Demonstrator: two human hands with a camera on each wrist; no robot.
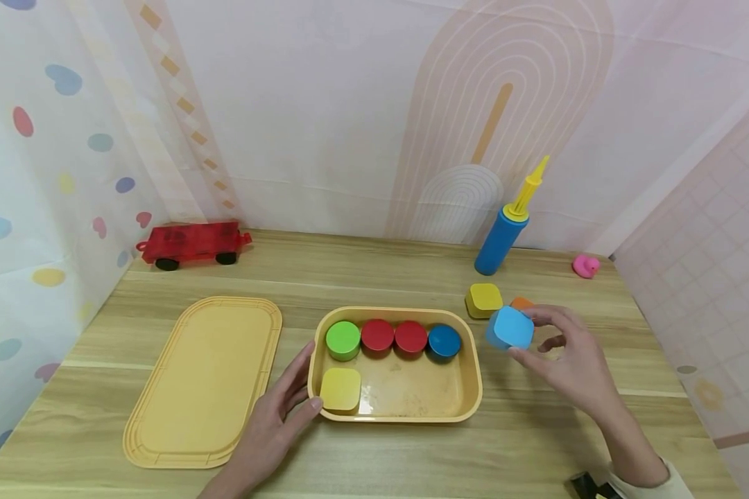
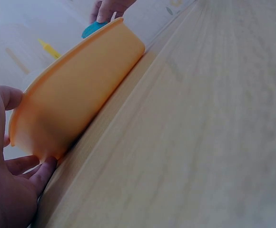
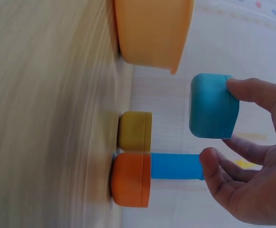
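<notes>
My right hand [image 1: 574, 360] pinches a light blue rounded-square container [image 1: 512, 328] between thumb and fingers, raised off the table just right of the orange-yellow tub [image 1: 406, 420]. In the right wrist view that light blue container [image 3: 211, 105] hangs tilted in the air. My left hand [image 1: 281, 416] holds the tub's left end, thumb at the rim and fingers low on the wall in the left wrist view. Inside the tub stand a green round container [image 1: 343, 339], two red ones [image 1: 377, 336], a dark blue one [image 1: 443, 342] and a yellow rounded-square one [image 1: 340, 389].
A yellow container [image 1: 484, 299] and an orange container [image 3: 131, 179] stand on the table near my right hand. Behind them is a blue-and-yellow pump [image 1: 502, 235]. A pink duck [image 1: 585, 266], a red wheeled toy [image 1: 193, 244] and a flat yellow lid [image 1: 206, 381] lie around.
</notes>
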